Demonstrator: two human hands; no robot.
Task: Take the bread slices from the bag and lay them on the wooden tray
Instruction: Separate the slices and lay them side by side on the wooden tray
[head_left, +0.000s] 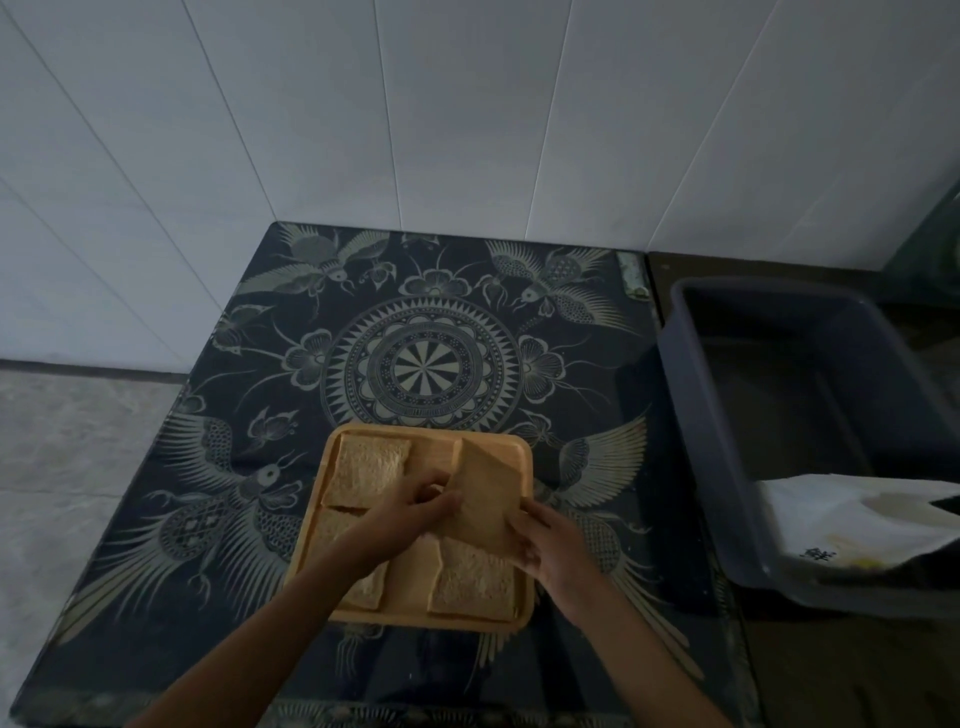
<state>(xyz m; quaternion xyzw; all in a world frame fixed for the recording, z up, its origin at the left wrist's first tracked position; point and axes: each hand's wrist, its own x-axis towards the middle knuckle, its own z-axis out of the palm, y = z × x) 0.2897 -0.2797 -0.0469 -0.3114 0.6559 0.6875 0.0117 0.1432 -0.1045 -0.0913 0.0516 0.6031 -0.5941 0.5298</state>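
Note:
A wooden tray (418, 617) lies on the patterned table near its front edge. Three bread slices rest flat on it: one at the far left (368, 470), one at the near left (363, 582) partly under my left forearm, one at the near right (475, 584). Both hands hold a fourth slice (485, 493) tilted over the tray's far right part. My left hand (415, 512) grips its left edge. My right hand (548, 545) grips its near right corner. The white bag (852, 519) lies in the grey bin at the right.
A grey plastic bin (727, 415) stands to the right of the table, close to my right arm. The dark table (426, 322) with a round ornament stretches behind the tray up to a white tiled wall. Floor shows at the left.

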